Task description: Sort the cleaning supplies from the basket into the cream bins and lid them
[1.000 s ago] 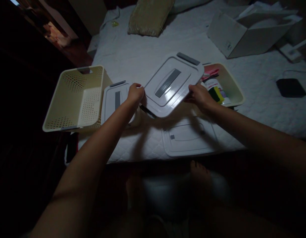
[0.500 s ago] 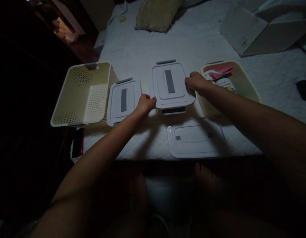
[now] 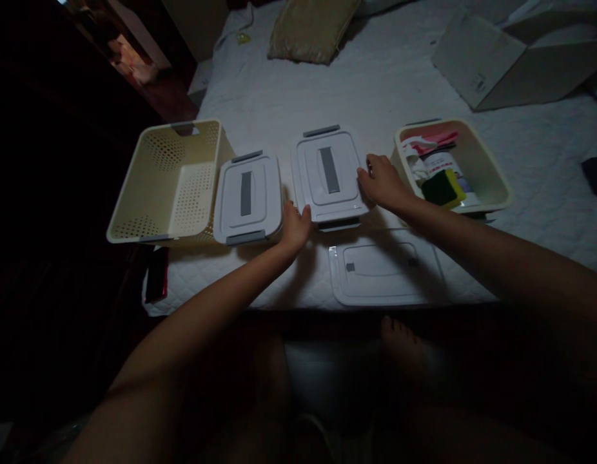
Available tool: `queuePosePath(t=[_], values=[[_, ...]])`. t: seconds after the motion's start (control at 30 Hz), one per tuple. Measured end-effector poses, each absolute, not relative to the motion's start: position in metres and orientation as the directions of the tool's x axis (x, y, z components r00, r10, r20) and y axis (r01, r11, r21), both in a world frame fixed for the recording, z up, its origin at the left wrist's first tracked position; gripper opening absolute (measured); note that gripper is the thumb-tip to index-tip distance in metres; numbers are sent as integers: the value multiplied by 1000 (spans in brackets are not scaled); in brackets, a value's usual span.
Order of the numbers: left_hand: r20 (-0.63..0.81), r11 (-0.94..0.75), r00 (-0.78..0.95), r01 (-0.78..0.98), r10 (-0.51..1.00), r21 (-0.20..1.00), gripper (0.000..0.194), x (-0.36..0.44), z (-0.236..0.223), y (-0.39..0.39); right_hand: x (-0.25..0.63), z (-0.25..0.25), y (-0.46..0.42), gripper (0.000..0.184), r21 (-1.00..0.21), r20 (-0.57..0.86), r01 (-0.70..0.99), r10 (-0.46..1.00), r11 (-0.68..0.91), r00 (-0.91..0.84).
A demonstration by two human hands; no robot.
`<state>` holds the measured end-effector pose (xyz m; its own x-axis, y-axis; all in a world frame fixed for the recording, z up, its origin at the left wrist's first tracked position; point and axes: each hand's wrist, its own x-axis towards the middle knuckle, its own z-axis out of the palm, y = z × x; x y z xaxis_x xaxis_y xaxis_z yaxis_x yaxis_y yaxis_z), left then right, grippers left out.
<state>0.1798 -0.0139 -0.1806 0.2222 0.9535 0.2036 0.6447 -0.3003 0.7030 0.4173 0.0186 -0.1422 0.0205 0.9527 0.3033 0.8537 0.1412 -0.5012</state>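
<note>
The centre lid (image 3: 330,169) now lies flat on the mattress (image 3: 366,84), no longer tilted, beside the left lid (image 3: 247,203). The left hand (image 3: 296,231) and right hand (image 3: 383,183), fingers together and unclamped, flank it, seemingly to square it, though contact is unclear in this dim light. Count: three lids, including the front lid (image 3: 385,267); two cream baskets, the left basket (image 3: 167,183) and right basket (image 3: 453,200); one sponge (image 3: 441,188), in the right basket.

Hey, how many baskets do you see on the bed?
2. One perforated cream basket is at the far left of the row; the other cream basket, holding a sponge, is at the far right, beyond the right hand.
</note>
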Motion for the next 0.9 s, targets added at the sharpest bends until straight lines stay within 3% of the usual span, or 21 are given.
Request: queuePosePath(t=[0.1, 0.23, 0.37, 0.47, 0.57, 0.7, 0.9], values=[[284, -376, 252, 710, 925, 596, 48, 177, -173, -44, 411, -133, -16, 43, -385, 456, 853, 876, 353, -156], [420, -591, 440, 722, 794, 361, 69, 172, -158, -71, 407, -124, -59, 42, -214, 454, 811, 790, 545, -411], [360, -731, 650, 663, 670, 163, 67, 165, -153, -64, 408, -129, -72, 36, -47, 402, 698, 653, 715, -642], [306, -777, 727, 625, 614, 77, 57, 165, -158, -51, 407, -140, -70, 38, 46, 390, 672, 606, 739, -694], [267, -810, 782, 586, 562, -13, 46, 168, -163, -41, 405, -152, -67, 42, 64, 419, 706, 623, 705, -660], [222, -843, 839, 527, 497, -106, 43, 166, -165, -34, 406, -166, -65, 35, -9, 429, 735, 667, 678, -609], [234, -860, 843, 508, 484, -50, 38, 163, -163, -34, 406, -168, -67, 34, -35, 397, 743, 692, 668, -603]])
